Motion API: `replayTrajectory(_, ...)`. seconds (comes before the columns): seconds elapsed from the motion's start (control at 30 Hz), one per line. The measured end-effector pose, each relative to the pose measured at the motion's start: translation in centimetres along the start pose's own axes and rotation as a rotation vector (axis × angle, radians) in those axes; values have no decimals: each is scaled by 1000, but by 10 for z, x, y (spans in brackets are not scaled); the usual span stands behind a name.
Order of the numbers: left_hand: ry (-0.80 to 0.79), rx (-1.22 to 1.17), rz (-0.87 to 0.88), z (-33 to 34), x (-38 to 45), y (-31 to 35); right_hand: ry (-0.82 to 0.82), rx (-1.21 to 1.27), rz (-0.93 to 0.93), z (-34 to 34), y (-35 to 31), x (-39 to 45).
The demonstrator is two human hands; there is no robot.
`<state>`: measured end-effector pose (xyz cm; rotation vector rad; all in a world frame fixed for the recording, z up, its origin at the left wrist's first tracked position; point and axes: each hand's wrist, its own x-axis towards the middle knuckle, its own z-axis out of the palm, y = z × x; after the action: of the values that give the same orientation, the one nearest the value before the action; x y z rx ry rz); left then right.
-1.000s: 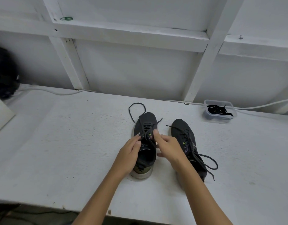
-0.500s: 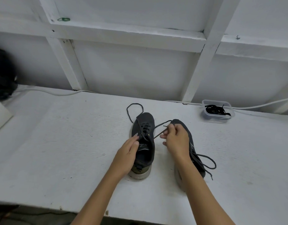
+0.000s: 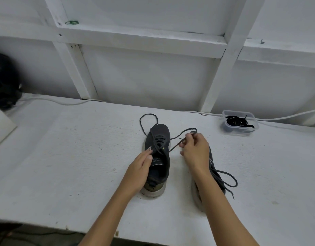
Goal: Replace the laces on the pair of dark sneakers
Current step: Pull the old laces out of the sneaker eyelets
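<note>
On the white bench (image 3: 68,157) the left hand (image 3: 139,170) rests against the left flank of the left sneaker (image 3: 157,157), fingers extended and lying along the eyelet row with the fingertips (image 3: 149,152) just touching the upper; it steadies the shoe and does not close round anything that I can see. That sneaker stands on its sole with its long axis running away from the person, toe far and heel near, so the eyelets lie directly under and just right of this grip. From the eyelets the old lace (image 3: 178,141) runs up and to the right, drawn out into the right hand (image 3: 194,150), whose grip is pinched on it, thumb and fingers curled round the strand, above and to the right of the shoe's tongue. The other end of the same lace lies in a slack loop on the bench beyond the toe. My judgement is that the lace is being drawn out of the eyelets, and the pull must follow that diagonal, away from the left hand. Beneath the right forearm lies the right sneaker (image 3: 216,176), mostly hidden, its loosened lace trailing to the right. Further right and behind, well apart from both grips, a clear plastic tub (image 3: 226,125) holds a bundle of black laces (image 3: 237,120).
</note>
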<state>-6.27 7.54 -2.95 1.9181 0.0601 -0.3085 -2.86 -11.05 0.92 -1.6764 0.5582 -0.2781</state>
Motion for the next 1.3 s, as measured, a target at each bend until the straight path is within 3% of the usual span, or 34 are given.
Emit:
replayTrajectory(0.07,4,-5,0,0,1,-1,-35,-7,25,-3,1,-2)
replayTrajectory(0.17,10,7,12,1,2,0,-346,-157,128,-2,9,-12)
replayTrajectory(0.23,15,8,14,1,1,0,-452,-244,103,1,15,-17)
replayTrajectory(0.33,14,8,10,0,1,1,-398,-317,12,3,18,-15)
replayTrajectory(0.43,6,16,15,0,1,2,-198,-95,78,4,12,-9)
replayTrajectory(0.5,5,15,9,0,0,2,-107,-72,57,4,10,-7)
replayTrajectory(0.57,5,15,9,0,0,2,-154,-82,75,4,13,-11)
replayTrajectory(0.67,9,24,23,0,1,2,-383,-99,143,2,20,-21)
replayTrajectory(0.73,14,26,26,0,1,2,-463,-167,70,0,23,-22)
replayTrajectory(0.87,17,17,19,1,1,3,-408,-280,-17,0,18,-16)
replayTrajectory(1.07,7,1,8,0,0,2,-247,-75,131,-2,3,-2)
replayTrajectory(1.3,9,-50,-48,-6,7,5,-383,-192,8,0,18,-37)
